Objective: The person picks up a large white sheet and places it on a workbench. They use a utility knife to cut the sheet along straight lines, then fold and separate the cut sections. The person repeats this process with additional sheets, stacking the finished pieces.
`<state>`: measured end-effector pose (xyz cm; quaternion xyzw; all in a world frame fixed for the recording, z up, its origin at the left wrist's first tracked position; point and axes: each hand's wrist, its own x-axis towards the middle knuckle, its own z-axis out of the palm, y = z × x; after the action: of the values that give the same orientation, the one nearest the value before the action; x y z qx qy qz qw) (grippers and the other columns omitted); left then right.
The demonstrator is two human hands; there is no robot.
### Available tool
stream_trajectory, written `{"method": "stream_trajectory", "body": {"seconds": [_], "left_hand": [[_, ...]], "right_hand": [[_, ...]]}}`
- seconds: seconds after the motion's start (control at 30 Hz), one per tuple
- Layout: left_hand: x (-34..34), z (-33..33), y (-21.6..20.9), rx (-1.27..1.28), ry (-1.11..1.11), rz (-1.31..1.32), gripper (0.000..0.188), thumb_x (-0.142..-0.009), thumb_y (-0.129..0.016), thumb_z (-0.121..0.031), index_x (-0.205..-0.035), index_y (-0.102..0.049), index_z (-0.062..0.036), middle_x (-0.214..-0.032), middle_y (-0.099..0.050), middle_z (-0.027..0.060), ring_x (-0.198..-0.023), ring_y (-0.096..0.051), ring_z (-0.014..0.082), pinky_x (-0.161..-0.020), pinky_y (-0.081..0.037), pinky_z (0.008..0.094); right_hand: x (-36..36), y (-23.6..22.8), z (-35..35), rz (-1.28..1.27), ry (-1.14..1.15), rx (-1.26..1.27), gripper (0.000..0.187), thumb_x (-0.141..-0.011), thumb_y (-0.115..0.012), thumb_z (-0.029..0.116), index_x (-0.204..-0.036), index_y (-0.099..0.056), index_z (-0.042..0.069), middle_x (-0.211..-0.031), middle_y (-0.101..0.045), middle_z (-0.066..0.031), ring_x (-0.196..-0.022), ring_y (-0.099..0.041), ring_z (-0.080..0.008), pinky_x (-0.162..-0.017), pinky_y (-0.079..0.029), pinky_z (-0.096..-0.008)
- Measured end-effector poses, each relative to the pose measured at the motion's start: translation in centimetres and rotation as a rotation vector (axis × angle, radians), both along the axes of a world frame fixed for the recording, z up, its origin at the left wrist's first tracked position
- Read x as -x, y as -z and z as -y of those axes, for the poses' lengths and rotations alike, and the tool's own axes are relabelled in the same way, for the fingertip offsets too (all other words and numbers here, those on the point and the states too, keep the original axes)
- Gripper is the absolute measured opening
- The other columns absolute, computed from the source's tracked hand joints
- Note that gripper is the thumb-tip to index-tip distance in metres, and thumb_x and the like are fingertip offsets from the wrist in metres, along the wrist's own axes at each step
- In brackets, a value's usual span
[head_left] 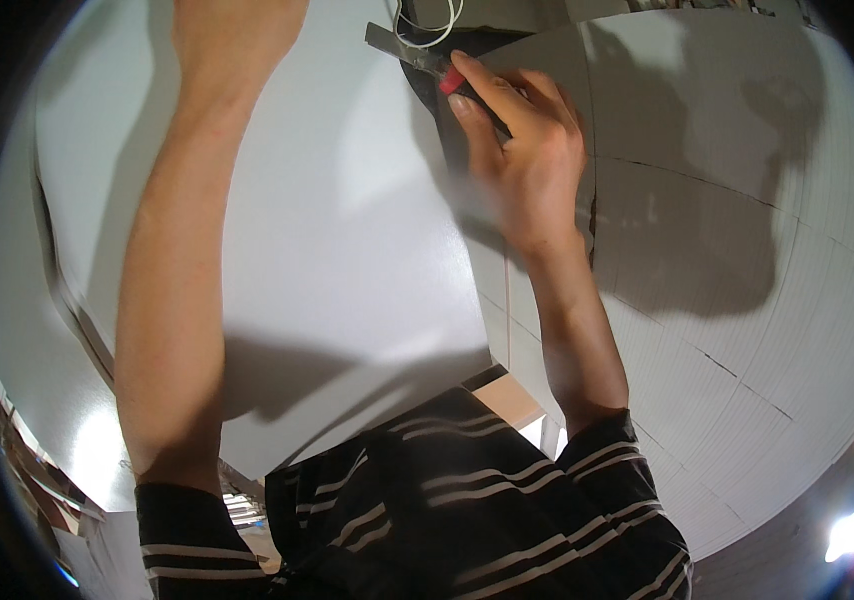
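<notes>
left hand: the left hand lies over the upper part of the panel, its fingers cut off by the upper edge of view; whether it presses, grips or just rests, i cannot tell.
white panel: the broad, glossy white panel fills the middle, shadowed in places; no clear cut or scrape shows on it, so how much is finished there cannot be told.
flat-bladed tool: the flat-bladed tool is at the panel's upper right edge, blade pointing up and left; contact is unclear. it is out and in hand; the blade work looks unfinished, as a judgement.
white cable: the loose loop of white cable hangs just beside the blade, unfastened as far as it shows.
right hand: the right hand grasps the tool's dark handle, thumb and forefinger by its red collar.
tiled surface: the pale tiled surface bears a large shadow.
</notes>
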<state>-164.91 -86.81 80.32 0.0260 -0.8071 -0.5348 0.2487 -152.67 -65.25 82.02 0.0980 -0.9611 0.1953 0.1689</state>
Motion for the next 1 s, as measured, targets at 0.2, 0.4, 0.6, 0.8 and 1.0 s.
{"method": "stream_trajectory", "body": {"seconds": [0.2, 0.4, 0.6, 0.8, 1.0], "left_hand": [[-0.7, -0.8, -0.3, 0.149, -0.058, 0.03, 0.031, -0.099, -0.055, -0.005, -0.129, -0.06, 0.0022, -0.12, -0.067, 0.0283, -0.116, -0.063, 0.0406, -0.102, -0.049, 0.0439], [-0.8, -1.0, -0.7, 0.21, -0.048, 0.02, 0.032, -0.098, -0.055, -0.004, -0.13, -0.06, 0.0018, -0.121, -0.067, 0.0276, -0.117, -0.063, 0.0413, -0.103, -0.048, 0.0443], [-1.8, -1.6, -1.1, 0.221, -0.064, -0.004, 0.032, -0.099, -0.056, -0.004, -0.13, -0.06, 0.0015, -0.122, -0.067, 0.0273, -0.117, -0.062, 0.0402, -0.104, -0.048, 0.0442], [-1.0, -1.4, -1.2, 0.189, -0.057, 0.068, 0.032, -0.099, -0.056, -0.004, -0.13, -0.06, 0.0014, -0.123, -0.066, 0.0276, -0.118, -0.062, 0.0401, -0.105, -0.048, 0.0436], [-1.3, -1.6, -1.0, 0.168, -0.062, 0.015, 0.033, -0.099, -0.056, -0.005, -0.131, -0.059, 0.0017, -0.124, -0.065, 0.0285, -0.12, -0.062, 0.041, -0.106, -0.047, 0.0438]], "right_hand": [[-0.1, 0.3, 1.0, -0.039, 0.074, -0.07, 0.029, -0.087, -0.076, 0.014, -0.116, -0.079, 0.015, -0.098, -0.074, -0.0043, -0.092, -0.066, -0.024, -0.084, -0.052, -0.0366], [0.5, 0.7, 1.6, -0.032, 0.122, -0.043, 0.029, -0.088, -0.075, 0.014, -0.117, -0.078, 0.015, -0.1, -0.073, -0.0047, -0.093, -0.065, -0.0251, -0.085, -0.053, -0.0373], [1.3, 0.8, 2.1, -0.026, 0.135, 0.031, 0.029, -0.09, -0.073, 0.013, -0.118, -0.078, 0.013, -0.099, -0.073, -0.009, -0.093, -0.065, -0.0272, -0.083, -0.053, -0.0382], [3.3, 0.9, 1.4, -0.009, 0.105, 0.073, 0.029, -0.09, -0.074, 0.014, -0.118, -0.077, 0.012, -0.103, -0.073, -0.0094, -0.094, -0.067, -0.0276, -0.085, -0.053, -0.0383], [3.0, 0.9, 0.0, -0.053, -0.006, 0.045, 0.028, -0.089, -0.075, 0.011, -0.117, -0.078, 0.01, -0.099, -0.074, -0.0074, -0.092, -0.067, -0.0255, -0.084, -0.054, -0.0364]]}}
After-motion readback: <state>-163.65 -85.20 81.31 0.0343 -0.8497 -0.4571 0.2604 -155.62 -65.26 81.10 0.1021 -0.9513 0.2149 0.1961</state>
